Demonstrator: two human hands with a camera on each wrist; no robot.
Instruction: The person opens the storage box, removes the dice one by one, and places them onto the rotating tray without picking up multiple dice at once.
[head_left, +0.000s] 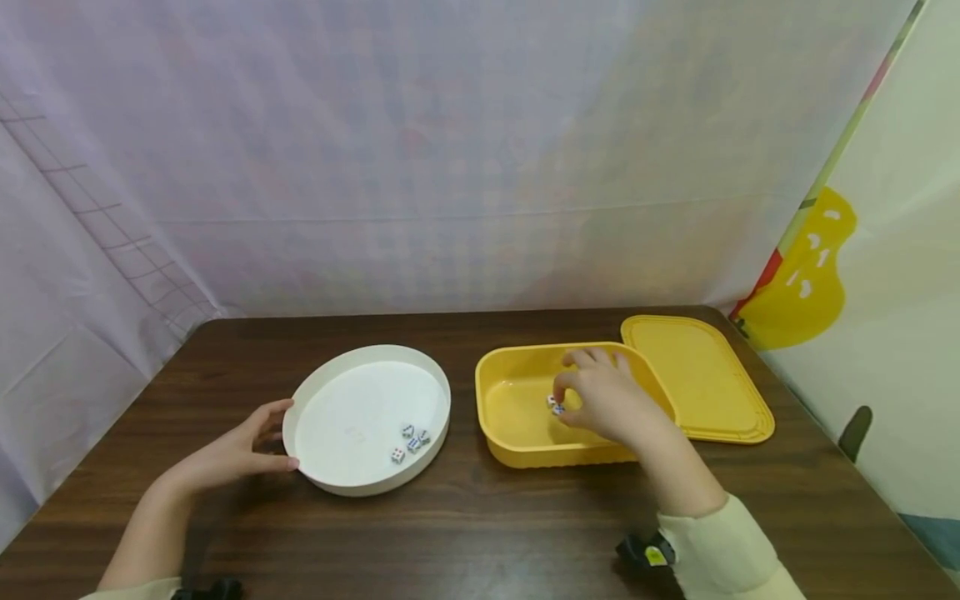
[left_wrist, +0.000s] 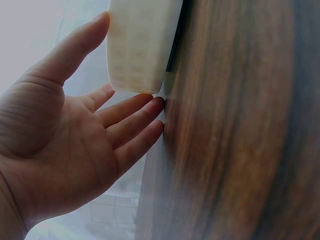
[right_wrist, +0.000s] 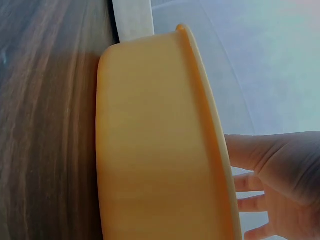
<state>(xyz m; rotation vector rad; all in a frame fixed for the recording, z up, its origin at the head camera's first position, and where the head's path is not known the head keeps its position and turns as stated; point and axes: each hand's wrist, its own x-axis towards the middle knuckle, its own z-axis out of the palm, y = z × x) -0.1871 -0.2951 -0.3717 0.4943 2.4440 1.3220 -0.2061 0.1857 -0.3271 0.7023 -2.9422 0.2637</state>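
Note:
A shallow round white tray (head_left: 348,400) holds several small white dice (head_left: 414,445) near its right front side. My left hand (head_left: 243,450) rests at the tray's left edge, thumb and fingers spread along the outer wall; in the left wrist view, the fingers extend past the wall, close to the table. My right hand (head_left: 603,396) reaches down into a yellow rectangular box (head_left: 517,456), thumb and index finger bent and parted around a few dice (head_left: 557,409) on its floor. In the right wrist view the box wall hides those fingertips.
A flat yellow lid (head_left: 697,379) lies on the dark wooden table (head_left: 465,533), right of the box and close against it. Light cloth curtain (head_left: 450,167) hangs behind the table's far edge and along the sides.

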